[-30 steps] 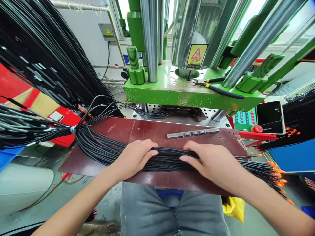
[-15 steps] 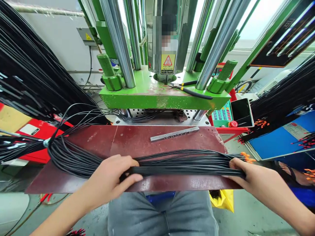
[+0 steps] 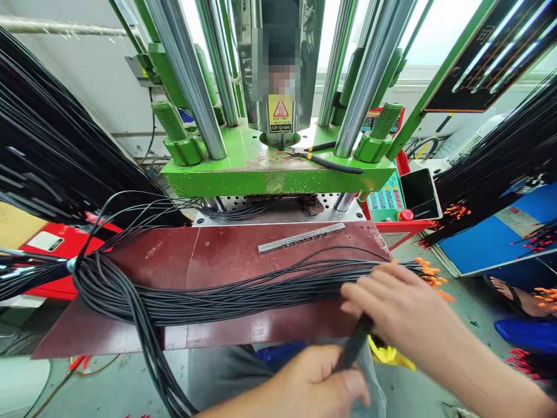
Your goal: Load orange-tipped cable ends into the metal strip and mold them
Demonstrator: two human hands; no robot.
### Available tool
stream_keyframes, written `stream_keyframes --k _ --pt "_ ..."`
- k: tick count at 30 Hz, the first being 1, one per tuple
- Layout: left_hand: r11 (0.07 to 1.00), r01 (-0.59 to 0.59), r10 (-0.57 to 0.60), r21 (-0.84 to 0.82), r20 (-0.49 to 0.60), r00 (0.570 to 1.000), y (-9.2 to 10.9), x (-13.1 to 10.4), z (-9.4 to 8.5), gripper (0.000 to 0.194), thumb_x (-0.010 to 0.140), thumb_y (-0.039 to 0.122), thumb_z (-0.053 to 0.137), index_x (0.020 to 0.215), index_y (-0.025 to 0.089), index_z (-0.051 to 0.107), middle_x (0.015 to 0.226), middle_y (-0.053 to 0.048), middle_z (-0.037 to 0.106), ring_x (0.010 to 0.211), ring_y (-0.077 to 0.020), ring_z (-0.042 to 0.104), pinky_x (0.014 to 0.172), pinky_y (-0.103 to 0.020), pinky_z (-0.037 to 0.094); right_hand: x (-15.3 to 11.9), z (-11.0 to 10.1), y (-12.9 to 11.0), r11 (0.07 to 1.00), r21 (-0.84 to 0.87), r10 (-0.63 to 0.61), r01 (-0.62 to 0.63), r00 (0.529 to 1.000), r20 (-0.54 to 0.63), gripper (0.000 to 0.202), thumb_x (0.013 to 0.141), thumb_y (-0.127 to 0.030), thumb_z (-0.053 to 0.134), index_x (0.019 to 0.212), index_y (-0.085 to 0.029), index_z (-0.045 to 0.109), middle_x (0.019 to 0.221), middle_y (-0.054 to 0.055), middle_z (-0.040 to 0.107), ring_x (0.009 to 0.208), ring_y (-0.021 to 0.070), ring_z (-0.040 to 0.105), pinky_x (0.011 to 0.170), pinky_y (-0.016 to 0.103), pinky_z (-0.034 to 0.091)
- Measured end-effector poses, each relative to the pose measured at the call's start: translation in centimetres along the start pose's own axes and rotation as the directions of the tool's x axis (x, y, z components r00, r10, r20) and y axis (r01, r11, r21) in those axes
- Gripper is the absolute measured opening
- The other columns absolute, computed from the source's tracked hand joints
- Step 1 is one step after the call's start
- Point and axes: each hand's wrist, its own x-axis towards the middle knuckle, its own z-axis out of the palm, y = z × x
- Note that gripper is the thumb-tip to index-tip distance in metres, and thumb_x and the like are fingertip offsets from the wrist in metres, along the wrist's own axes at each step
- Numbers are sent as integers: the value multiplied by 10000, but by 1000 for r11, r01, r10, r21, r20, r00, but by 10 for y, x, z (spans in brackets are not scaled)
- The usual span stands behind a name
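Observation:
A long bundle of thin black cables point(image 3: 243, 302) lies across the brown board, tied at its left end, with orange tips point(image 3: 429, 273) at the right. One thick strand group point(image 3: 150, 360) splits off and hangs over the board's front edge. My left hand point(image 3: 317, 380), somewhat blurred, is closed around black cables in front of the board. Above and right of it, my right hand point(image 3: 387, 299) rests over the bundle's right part, its fingers curled on the same dark cables, which run slanting between both hands. A grey slotted metal bar point(image 3: 300, 238) lies behind the bundle.
Behind the brown board point(image 3: 217, 249) stands a green press point(image 3: 278, 180) with steel columns and pliers point(image 3: 326, 162) on top. A control box with a red button point(image 3: 406, 215) is at right. More black cables point(image 3: 52, 133) hang at left and right.
My left hand has moved right and down, off the board's middle, drawing a cable group over the front edge. My right hand has shifted left and turned over. The view has shifted slightly.

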Motion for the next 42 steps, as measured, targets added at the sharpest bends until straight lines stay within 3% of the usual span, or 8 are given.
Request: stream_keyframes --k 4,7,14,21,25,28,34,42 --pt "990 69 -76 -120 -52 996 13 -6 -6 569 715 740 627 784 193 488 420 125 279 326 -48 157 334 -224 89 -16 -2 28 972 34 236 -234 970 -63 437 953 -266 502 1388 -274 466 1379 102 544 1240 316 518 1059 536 371" --pt "995 12 -13 -99 -3 1000 16 -9 -10 559 759 735 585 768 183 501 403 115 284 332 -51 177 343 -219 97 -27 -2 38 877 269 435 -399 896 -89 566 945 -373 536 1476 -297 355 1465 93 464 1316 313 469 1088 524 395" --pt "991 55 -52 -123 31 998 3 1 -7 552 745 720 620 769 185 485 452 112 274 355 -47 172 341 -202 113 -14 29 12 18 948 650 -319 724 231 373 1025 -401 327 1318 -282 527 1311 58 622 1199 208 598 1021 392 504" --pt "937 -153 90 -315 -205 975 13 17 -14 454 822 603 630 951 198 472 631 84 419 386 -24 270 321 -139 235 28 34 -13 200 919 426 -338 875 229 307 1031 -331 373 1209 -302 622 1158 -6 690 1078 151 634 970 318 501" --pt "907 -295 171 -299 -379 909 24 14 -30 399 885 565 570 1027 194 523 638 85 392 410 -13 207 344 -125 157 57 55 47 696 609 479 -379 878 -2 348 990 -244 454 1321 -190 549 1342 80 586 1246 215 522 1096 395 381" --pt "918 -328 191 -222 -478 857 23 13 -35 359 894 507 587 1012 170 556 648 60 448 441 -27 285 354 -126 221 69 76 84 895 279 332 -349 937 107 314 935 -229 559 1230 -134 606 1258 136 613 1173 281 545 1036 438 407" --pt "945 -296 168 -137 -575 801 14 18 -27 367 795 449 720 963 171 550 481 83 451 381 -32 284 336 -122 194 69 59 86 932 200 255 -302 939 230 139 950 -285 544 971 -172 622 952 83 677 911 257 618 777 354 443" --pt "976 -213 144 -53 -578 803 14 13 -23 432 804 564 651 899 152 562 419 75 462 318 -27 276 315 -127 208 46 0 55 741 430 183 -515 772 609 275 922 -488 531 882 -240 643 793 5 670 665 162 570 579 272 333"
